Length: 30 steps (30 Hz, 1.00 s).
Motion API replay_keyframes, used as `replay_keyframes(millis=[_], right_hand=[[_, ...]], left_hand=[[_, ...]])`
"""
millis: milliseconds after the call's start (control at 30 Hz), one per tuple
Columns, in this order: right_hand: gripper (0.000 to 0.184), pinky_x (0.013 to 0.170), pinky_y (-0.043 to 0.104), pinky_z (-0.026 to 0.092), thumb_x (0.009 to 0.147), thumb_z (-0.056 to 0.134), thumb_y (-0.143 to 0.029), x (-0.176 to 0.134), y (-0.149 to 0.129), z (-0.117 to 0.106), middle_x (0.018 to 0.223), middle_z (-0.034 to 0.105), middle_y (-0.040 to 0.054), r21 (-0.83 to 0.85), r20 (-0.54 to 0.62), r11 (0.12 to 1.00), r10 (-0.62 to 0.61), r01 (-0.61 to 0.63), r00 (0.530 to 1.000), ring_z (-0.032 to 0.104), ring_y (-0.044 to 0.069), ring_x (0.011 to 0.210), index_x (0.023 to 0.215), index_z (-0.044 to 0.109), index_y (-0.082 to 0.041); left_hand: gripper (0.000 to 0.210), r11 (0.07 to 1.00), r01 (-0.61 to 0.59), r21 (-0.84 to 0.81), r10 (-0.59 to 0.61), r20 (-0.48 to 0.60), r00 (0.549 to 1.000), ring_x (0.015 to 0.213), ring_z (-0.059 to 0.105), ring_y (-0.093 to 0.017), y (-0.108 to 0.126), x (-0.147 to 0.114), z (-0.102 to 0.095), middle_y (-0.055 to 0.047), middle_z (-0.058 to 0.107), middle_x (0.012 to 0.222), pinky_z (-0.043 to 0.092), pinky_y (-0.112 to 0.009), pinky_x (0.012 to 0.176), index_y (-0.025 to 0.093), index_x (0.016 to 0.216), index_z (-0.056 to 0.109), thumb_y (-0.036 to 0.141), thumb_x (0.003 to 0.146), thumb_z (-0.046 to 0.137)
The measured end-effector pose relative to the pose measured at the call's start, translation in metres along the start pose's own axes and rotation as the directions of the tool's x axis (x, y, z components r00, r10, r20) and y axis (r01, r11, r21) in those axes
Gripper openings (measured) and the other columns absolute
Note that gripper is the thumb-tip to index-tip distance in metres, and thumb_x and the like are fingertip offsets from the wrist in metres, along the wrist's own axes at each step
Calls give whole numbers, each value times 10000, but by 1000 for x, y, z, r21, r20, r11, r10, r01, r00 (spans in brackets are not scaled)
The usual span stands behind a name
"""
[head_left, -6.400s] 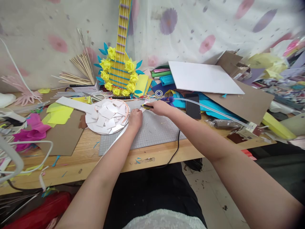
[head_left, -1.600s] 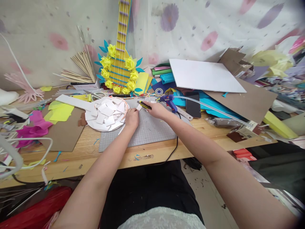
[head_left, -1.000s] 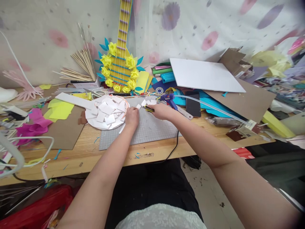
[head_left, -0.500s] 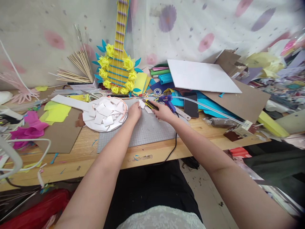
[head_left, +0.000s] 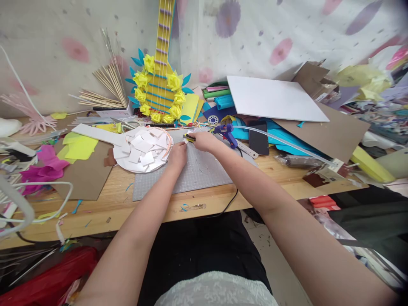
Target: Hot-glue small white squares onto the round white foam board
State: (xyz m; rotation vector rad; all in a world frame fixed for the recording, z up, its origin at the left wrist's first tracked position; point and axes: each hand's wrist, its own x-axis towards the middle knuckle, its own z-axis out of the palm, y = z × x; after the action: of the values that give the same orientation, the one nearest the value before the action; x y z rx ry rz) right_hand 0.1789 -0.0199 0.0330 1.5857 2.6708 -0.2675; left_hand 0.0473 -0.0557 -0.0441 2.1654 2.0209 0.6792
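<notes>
My right hand (head_left: 204, 141) is closed round a yellow and black utility knife (head_left: 190, 137), its tip pointing left. Just beside it, my left hand (head_left: 178, 155) pinches a small white board piece (head_left: 186, 140), mostly hidden by the fingers; the knife is at this piece. Both hands are over the far part of a grey cutting mat (head_left: 204, 170). Left of my left hand lies a white banjo-shaped board (head_left: 119, 156), its round end heaped with white cut pieces (head_left: 143, 146). A blue glue gun (head_left: 227, 134) rests right of my right hand.
A yellow paper-flowered guitar (head_left: 161, 91) stands against the back. Wooden sticks (head_left: 111, 87) fan out left of it. A metal ruler (head_left: 247, 149), a phone (head_left: 259, 138) and a white board (head_left: 274, 97) lie at right. A black cord (head_left: 231, 202) hangs over the table edge.
My right hand has moved left with the utility knife, bringing it to the white piece at my left hand. The whole view has shifted slightly.
</notes>
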Motion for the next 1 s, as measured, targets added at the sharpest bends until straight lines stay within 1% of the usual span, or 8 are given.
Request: replay_keyframes(millis=[200,367,533,600,667,767,867,1000], right_hand=[[520,900,335,452,897,428,-185,-25,5,2,1278,637,122,8,3,1000,8,-8,1000,614,268,1125,1413,479,-221],[525,851,363,468,905,404,-183,-60,12,5,1202,672,144,-7,1,1000,19,-19,1000,652,284,1035,1424,469,-227],[523,853,332,473,902,466,-257,-77,30,7,1179,687,98,156,10,984,86,-86,996,662,248,982,1425,471,-274],[557,849,321,479,908,457,-289,-72,35,10,1175,683,82,277,-31,955,124,-110,992,664,223,941,1463,405,-280],[650,874,333,473,903,464,-300,-61,35,13,1236,643,95,334,-128,938,144,-94,981,645,224,976,1522,269,-266],[840,928,386,442,871,516,-294,-39,29,18,1358,521,156,264,-252,964,100,-31,962,574,268,1099,1557,36,-235],[945,938,432,423,865,524,-297,-17,20,23,1364,453,208,178,-258,984,70,-24,963,519,306,1138,1535,-136,-202],[878,919,382,436,865,415,-173,4,13,24,1279,465,195,169,-321,985,94,-41,943,515,280,1114,1526,-162,-170]], left_hand=[[364,999,37,-21,-37,-15,999,1205,583,-240,1,0,1,-119,657,1258,416,-375,1050,159,1101,713,103,900,415],[366,999,45,17,-45,-2,999,1208,579,-237,3,1,-2,-143,649,1262,411,-363,1051,131,1070,719,84,893,401],[361,999,41,-13,-42,-16,999,1206,580,-226,1,2,-2,-122,655,1258,410,-364,1060,147,1056,724,68,875,422],[359,998,17,-64,-20,-44,999,1199,583,-216,1,0,-4,-108,652,1268,406,-359,1067,149,1073,719,59,858,446],[358,991,-22,-134,10,-86,996,1184,590,-198,2,-2,-7,-94,653,1269,409,-338,1067,150,1094,712,57,845,473],[339,967,-64,-246,33,-126,991,1151,608,-178,3,-5,-15,-75,675,1232,421,-311,1058,157,1094,715,78,840,505],[316,937,-70,-342,31,-117,993,1123,624,-173,4,-5,-22,-52,699,1185,446,-317,1035,189,1071,726,112,844,521],[307,901,-98,-423,66,-88,994,1129,621,-169,3,-3,-28,-60,697,1186,469,-298,1003,179,1068,728,121,840,531]])
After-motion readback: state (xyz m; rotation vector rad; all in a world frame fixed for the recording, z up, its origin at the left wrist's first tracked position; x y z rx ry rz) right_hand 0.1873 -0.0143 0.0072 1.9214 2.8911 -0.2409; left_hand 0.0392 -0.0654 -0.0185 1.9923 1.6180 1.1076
